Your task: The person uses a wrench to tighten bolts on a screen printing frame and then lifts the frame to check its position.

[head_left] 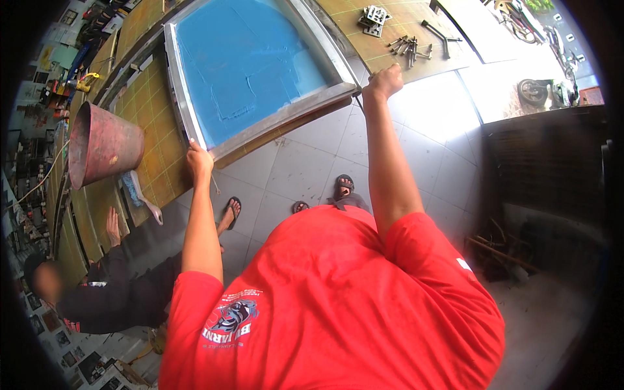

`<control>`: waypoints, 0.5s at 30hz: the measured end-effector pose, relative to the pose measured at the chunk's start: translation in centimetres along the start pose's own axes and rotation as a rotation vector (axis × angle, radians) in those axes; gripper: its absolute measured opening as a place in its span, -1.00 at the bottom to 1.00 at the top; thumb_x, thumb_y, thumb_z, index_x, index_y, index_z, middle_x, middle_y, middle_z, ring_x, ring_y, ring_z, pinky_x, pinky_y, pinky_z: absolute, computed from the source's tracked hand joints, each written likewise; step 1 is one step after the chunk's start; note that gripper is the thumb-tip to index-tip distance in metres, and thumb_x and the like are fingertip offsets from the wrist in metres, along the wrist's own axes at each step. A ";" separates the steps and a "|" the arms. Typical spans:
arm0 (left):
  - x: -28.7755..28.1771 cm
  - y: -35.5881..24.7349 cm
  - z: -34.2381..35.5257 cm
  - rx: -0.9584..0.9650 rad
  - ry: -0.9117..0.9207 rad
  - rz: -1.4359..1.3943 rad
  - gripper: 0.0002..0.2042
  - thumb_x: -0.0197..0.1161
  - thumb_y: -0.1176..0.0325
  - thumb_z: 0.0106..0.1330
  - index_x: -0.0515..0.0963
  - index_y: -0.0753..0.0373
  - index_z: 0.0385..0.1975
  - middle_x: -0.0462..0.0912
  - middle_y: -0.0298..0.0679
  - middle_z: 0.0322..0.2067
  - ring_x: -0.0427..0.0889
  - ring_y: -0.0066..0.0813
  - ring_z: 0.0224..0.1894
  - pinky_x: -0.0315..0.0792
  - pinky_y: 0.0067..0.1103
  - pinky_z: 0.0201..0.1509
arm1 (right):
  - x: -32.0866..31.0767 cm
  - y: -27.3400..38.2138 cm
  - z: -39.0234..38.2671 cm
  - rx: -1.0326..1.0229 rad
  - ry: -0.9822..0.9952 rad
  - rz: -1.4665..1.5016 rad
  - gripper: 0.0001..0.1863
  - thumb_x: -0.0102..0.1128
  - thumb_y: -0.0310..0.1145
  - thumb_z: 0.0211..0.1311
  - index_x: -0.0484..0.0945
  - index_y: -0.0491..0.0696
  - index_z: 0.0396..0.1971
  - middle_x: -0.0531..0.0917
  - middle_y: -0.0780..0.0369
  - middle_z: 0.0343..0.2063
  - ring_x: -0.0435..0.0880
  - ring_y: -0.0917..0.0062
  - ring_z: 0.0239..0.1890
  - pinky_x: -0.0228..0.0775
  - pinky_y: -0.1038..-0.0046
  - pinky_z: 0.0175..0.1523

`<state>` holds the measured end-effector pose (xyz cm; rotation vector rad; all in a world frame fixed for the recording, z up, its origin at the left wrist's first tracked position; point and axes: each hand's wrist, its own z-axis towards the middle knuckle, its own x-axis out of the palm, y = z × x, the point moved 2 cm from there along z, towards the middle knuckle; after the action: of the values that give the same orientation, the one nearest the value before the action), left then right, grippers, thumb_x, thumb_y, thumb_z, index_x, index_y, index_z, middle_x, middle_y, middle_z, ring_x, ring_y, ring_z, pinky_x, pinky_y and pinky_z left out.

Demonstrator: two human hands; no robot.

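A silk-screen frame (182, 84) with a pale metal border and a blue-coated mesh (247, 62) lies in front of me, slanting over the tables. My left hand (199, 158) is closed on its near left corner, thumb along the rail. Just beyond the frame's near right corner, my right hand (386, 81) makes a fist by the edge of the right-hand table. Whatever is inside that fist is hidden. Close to it lie several metal bolts or clamp parts (411, 49), a T-shaped tool (444, 39) and metal hinge plates (374, 21).
A reddish bucket (107, 146) and a blue-bristled brush (141, 195) sit on the left table (156, 117). At lower left a person in dark clothes (117, 292) rests a hand on that table. Tiled floor (279, 172) shows between the tables. A dark cabinet (546, 156) stands right.
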<state>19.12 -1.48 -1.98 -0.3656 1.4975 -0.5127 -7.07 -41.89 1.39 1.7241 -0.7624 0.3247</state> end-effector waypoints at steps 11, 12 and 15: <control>-0.8 -1.9 -1.2 -0.015 0.006 0.174 -0.30 -0.45 -0.10 0.38 0.49 0.49 -0.24 0.52 0.23 -0.19 0.47 0.18 -0.08 0.32 -0.18 0.03 | 1.7 2.2 -1.4 -0.428 0.403 -0.292 -0.57 -0.06 -0.31 0.27 0.18 -0.13 -0.79 0.21 0.38 -0.82 0.12 0.69 -0.70 -0.03 0.47 -0.59; -0.7 -1.5 -1.0 -0.052 0.022 0.183 -0.30 -0.44 -0.10 0.38 0.49 0.49 -0.25 0.53 0.23 -0.21 0.48 0.18 -0.09 0.32 -0.18 0.02 | 1.2 3.0 -0.7 -0.327 0.421 -0.218 -0.56 -0.05 -0.30 0.28 0.18 -0.13 -0.79 0.21 0.40 -0.82 0.11 0.70 -0.70 -0.04 0.49 -0.60; -0.4 -0.3 -0.8 0.071 0.000 0.080 -0.31 -0.40 -0.11 0.37 0.49 0.50 -0.26 0.53 0.23 -0.22 0.48 0.18 -0.11 0.32 -0.18 -0.01 | -0.7 4.7 1.0 -0.361 0.471 -0.696 -0.49 0.03 -0.10 0.21 0.35 -0.21 -0.76 0.35 0.23 -0.83 0.26 0.52 -0.72 0.13 0.37 -0.55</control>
<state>18.30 -1.49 -1.49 -0.2487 1.4836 -0.5007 -10.78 -43.12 4.21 1.3865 0.1354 0.0904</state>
